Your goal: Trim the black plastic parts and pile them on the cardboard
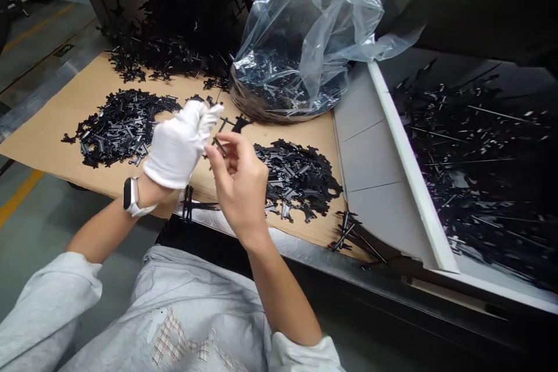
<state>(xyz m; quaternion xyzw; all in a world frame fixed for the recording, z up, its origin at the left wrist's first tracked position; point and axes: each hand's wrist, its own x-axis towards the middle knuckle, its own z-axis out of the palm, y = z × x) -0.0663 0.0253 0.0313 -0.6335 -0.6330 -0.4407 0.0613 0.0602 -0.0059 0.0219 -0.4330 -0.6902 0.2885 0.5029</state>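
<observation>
My left hand (176, 142), in a white glove, has its fingers closed at a black plastic frame with thin branches (224, 122), perhaps a moulding sprue. Thumb and fingertips of my right hand (242, 186), which is bare, pinch the same black plastic close beside the glove. The gloved fingers hide part of it. To the left of the glove lies a pile of small black plastic parts (117, 128) on brown cardboard (56, 110). A second pile of such parts (300, 177) spreads just right of my right hand.
Behind my hands stands a round container wrapped in a transparent plastic bag (270, 84), with black parts inside. A dark heap of branched pieces (170, 29) rises at the back left. A white divider (405, 157) separates more black pieces (475, 145) at the right. Thin black sprues (346, 232) lie near the front edge.
</observation>
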